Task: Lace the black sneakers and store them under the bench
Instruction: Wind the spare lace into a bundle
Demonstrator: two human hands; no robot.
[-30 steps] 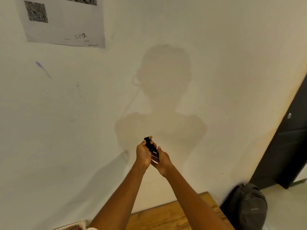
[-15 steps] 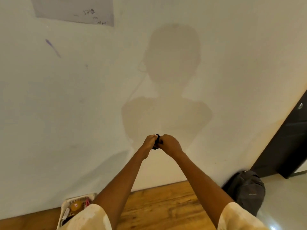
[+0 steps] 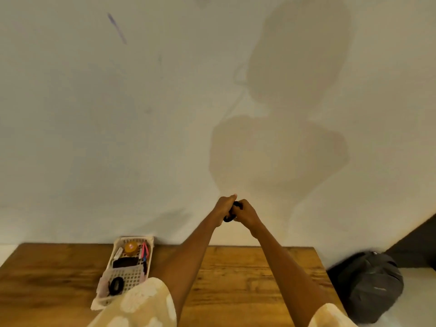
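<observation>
Both arms are stretched out in front of the wall. My left hand [image 3: 223,208] and my right hand [image 3: 246,214] meet around a small black object [image 3: 232,212], perhaps a bundled lace; both hands grip it with curled fingers. Most of it is hidden between the palms. No black sneakers are in view. The wooden bench [image 3: 247,279] lies below my arms, against the wall.
A white mesh basket [image 3: 139,274] with small items, including an orange lid, a pink tool and a black ring, sits on the bench at the left. A dark grey backpack [image 3: 370,284] lies on the floor to the right of the bench, beside a dark door.
The camera has tilted downward, so the bench and basket have come into view and the wall paper has left the top. My hands stay together on the black object.
</observation>
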